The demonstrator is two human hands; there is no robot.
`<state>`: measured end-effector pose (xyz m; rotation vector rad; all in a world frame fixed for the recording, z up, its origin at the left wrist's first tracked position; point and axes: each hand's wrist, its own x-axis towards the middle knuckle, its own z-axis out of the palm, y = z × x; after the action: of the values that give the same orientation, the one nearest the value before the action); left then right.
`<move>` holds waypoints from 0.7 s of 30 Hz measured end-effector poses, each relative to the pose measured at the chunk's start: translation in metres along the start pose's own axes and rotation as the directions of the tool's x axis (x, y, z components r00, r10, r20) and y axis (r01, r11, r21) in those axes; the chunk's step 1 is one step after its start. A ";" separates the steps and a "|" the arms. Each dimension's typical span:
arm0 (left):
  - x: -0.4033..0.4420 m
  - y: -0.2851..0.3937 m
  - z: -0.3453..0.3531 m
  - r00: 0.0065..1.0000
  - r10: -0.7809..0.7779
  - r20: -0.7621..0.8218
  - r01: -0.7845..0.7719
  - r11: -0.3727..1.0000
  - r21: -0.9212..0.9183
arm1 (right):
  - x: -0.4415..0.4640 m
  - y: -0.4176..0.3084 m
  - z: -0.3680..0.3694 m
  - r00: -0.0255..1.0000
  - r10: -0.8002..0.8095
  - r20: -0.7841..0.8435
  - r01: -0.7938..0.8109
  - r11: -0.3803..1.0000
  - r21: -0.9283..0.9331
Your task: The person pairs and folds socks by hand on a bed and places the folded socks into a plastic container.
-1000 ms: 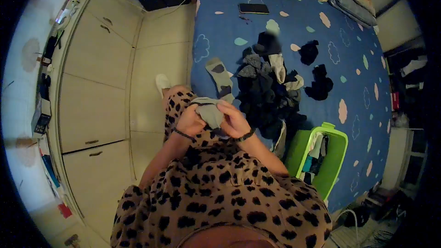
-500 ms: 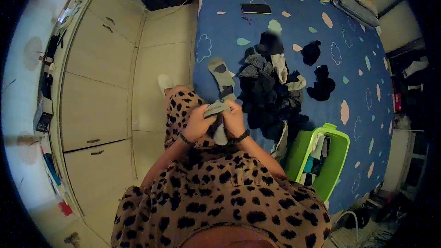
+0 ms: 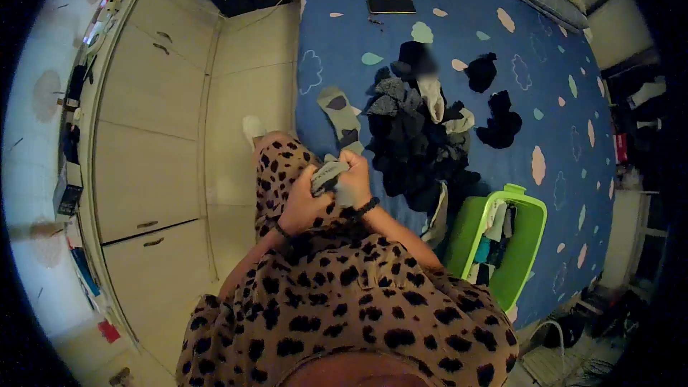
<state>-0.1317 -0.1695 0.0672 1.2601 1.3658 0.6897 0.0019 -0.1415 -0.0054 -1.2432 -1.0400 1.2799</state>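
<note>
A grey-green sock (image 3: 330,173) with dark patches is bunched between my two hands, over my lap. My left hand (image 3: 307,203) is closed around its left side. On the other side, my right hand (image 3: 356,180) grips it, fingers curled over the top edge. Just beyond my hands, a similar grey sock (image 3: 338,116) with dark patches lies flat on the bed's edge. To the right is a heap of dark socks (image 3: 406,140), with a few lighter ones mixed in.
A green plastic bin (image 3: 532,247) with folded socks inside stands on the blue bedspread (image 3: 552,136). Two dark bundles (image 3: 481,72) (image 3: 500,121) lie right of the heap. A phone (image 3: 391,6) rests farther back. Pale cabinets (image 3: 150,165) line the left.
The sock in my hands is now gathered more tightly, and its hanging end has been drawn up. My left hand has turned inward. The view has shifted slightly.
</note>
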 end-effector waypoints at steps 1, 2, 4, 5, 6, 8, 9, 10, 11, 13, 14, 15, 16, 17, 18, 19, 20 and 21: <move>0.005 -0.005 -0.003 0.986 0.125 -0.113 -0.112 0.987 0.116 | -0.002 0.004 0.005 0.998 -0.069 -0.002 0.069 0.994 -0.083; 0.016 -0.017 -0.011 0.985 0.125 -0.116 -0.112 0.987 0.118 | -0.010 -0.004 0.016 0.998 -0.070 0.001 0.070 0.994 -0.081; 0.036 -0.039 -0.027 0.941 0.161 -0.299 -0.070 0.954 0.291 | -0.026 -0.024 0.033 0.989 -0.128 0.072 0.127 0.992 0.021; 0.040 -0.037 -0.030 0.941 0.158 -0.299 -0.069 0.955 0.289 | -0.029 -0.028 0.036 0.985 -0.147 0.094 0.142 0.988 0.054; 0.045 -0.034 -0.033 0.917 0.237 -0.321 -0.102 0.917 0.385 | -0.028 -0.026 0.035 0.983 -0.117 0.143 0.117 0.993 0.006; 0.049 -0.027 -0.031 0.885 0.324 -0.333 -0.136 0.866 0.480 | -0.017 -0.025 0.030 0.978 -0.092 0.186 0.102 0.994 -0.044; 0.046 -0.022 -0.021 0.920 0.288 -0.266 -0.221 0.942 0.254 | -0.008 -0.026 0.021 0.986 -0.115 0.124 0.126 0.989 -0.083; 0.042 -0.019 -0.012 0.945 0.264 -0.193 -0.268 0.963 0.007 | -0.003 -0.025 0.012 0.988 -0.137 0.067 0.145 0.982 -0.121; 0.041 -0.020 -0.004 0.944 0.262 -0.199 -0.279 0.958 -0.063 | 0.000 -0.030 0.003 0.994 -0.075 0.085 0.090 0.976 -0.198; 0.046 -0.019 -0.012 0.945 0.243 -0.218 -0.241 0.970 0.035 | -0.006 -0.039 0.006 0.986 -0.114 0.122 0.135 0.974 -0.184; 0.047 -0.017 -0.016 0.948 0.219 -0.232 -0.194 0.973 0.126 | -0.015 -0.048 0.008 0.978 -0.146 0.152 0.171 0.970 -0.173; 0.045 -0.001 -0.021 0.853 0.425 -0.303 -0.329 0.888 0.320 | -0.028 -0.054 0.019 0.968 -0.128 0.214 0.171 0.966 -0.195; 0.059 -0.021 -0.029 0.851 0.423 -0.311 -0.325 0.890 0.321 | -0.039 -0.063 0.024 0.906 -0.295 0.303 0.393 0.852 -0.346; 0.079 -0.058 -0.040 0.897 0.323 -0.303 -0.267 0.940 0.213 | -0.049 -0.077 0.025 0.895 -0.291 0.340 0.405 0.847 -0.343; 0.081 -0.064 -0.042 0.920 0.283 -0.273 -0.279 0.959 0.051 | -0.053 -0.086 0.027 0.880 -0.293 0.375 0.424 0.840 -0.339; 0.082 -0.068 -0.044 0.940 0.241 -0.242 -0.274 0.955 -0.112 | -0.051 -0.087 0.025 0.873 -0.303 0.381 0.436 0.835 -0.336; 0.070 -0.050 -0.038 0.937 0.247 -0.248 -0.280 0.954 -0.109 | -0.049 -0.088 0.020 0.851 -0.344 0.396 0.476 0.823 -0.308; 0.057 -0.026 -0.032 0.958 0.226 -0.178 -0.276 0.897 -0.345 | -0.047 -0.089 0.014 0.830 -0.384 0.406 0.513 0.812 -0.280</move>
<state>-0.1601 -0.1152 0.0327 1.1093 1.1185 1.1731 -0.0064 -0.1780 0.0887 -0.9713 -1.7842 0.9442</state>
